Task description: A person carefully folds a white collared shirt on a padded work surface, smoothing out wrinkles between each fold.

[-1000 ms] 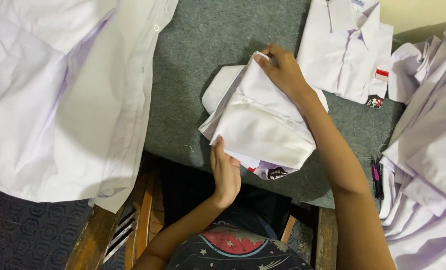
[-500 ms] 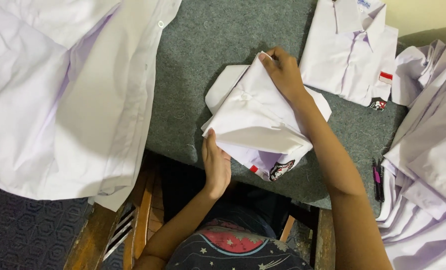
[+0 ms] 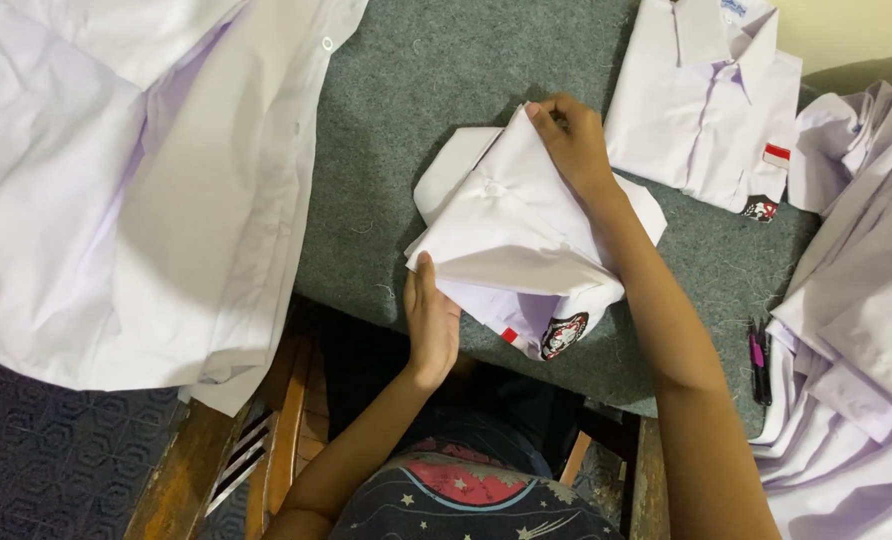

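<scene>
Your left hand (image 3: 433, 322): it lies flat and open against the near left edge of the half-folded white shirt (image 3: 521, 235), fingers straight and pointing away from you, gripping nothing.
Your right hand (image 3: 573, 143): it rests on the far top of the same shirt, fingertips pressing down a fold of cloth; you cannot tell whether they pinch it or only press it.
Hands to each other: they are well apart, one at each end of the shirt.
Half-folded white shirt: it sits on the grey felt table (image 3: 436, 90), just in front of you, with its near corner reaching the table's front edge.
Badge on that shirt: a round black, white and red emblem (image 3: 563, 335) shows at the near right corner, hanging just over the edge.
Red strip: a small red and white tag (image 3: 510, 336) lies just left of the emblem.
Folded shirt (image 3: 701, 105): it lies flat at the far right, collar away from you, near your right hand but not touching it.
Its marks: a small red and white rectangle (image 3: 777, 154) sits on the sleeve, with a dark round patch (image 3: 760, 209) below it.
Loose white shirts (image 3: 126, 180): a large heap drapes over the left of the table.
White pile (image 3: 861, 330): more cloth is heaped at the right edge.
Pens (image 3: 759, 362): one pink and one dark pen lie beside that pile.
</scene>
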